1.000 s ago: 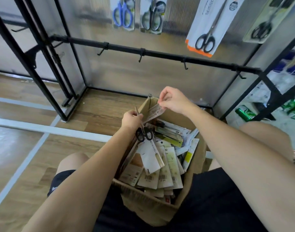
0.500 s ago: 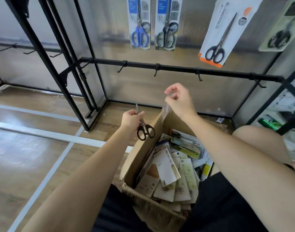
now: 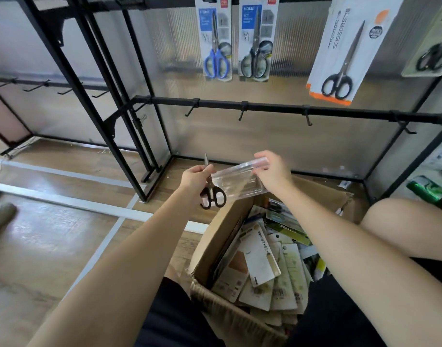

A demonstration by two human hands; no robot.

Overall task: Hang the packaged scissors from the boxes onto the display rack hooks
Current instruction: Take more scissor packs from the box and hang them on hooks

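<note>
At frame centre the left hand (image 3: 193, 177) grips bare black scissors (image 3: 211, 191), blade up, just left of a clear blister (image 3: 236, 180) pinched by the right hand (image 3: 273, 171). Below, the box (image 3: 222, 229) holds packs (image 3: 262, 261); packaged scissors (image 3: 216, 41) hang above the empty hooks (image 3: 242, 112) of the rack (image 3: 272, 109)

prob a shop: display rack (image 3: 265, 107) w/ hung packaged scissors (image 3: 217, 41)

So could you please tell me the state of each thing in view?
Left hand: grips loose black scissors.
Right hand: holds clear plastic package, empty.
Cardboard box: open, full of packs.
Lower rail hooks: bare.
Upper packs: hung.
</note>
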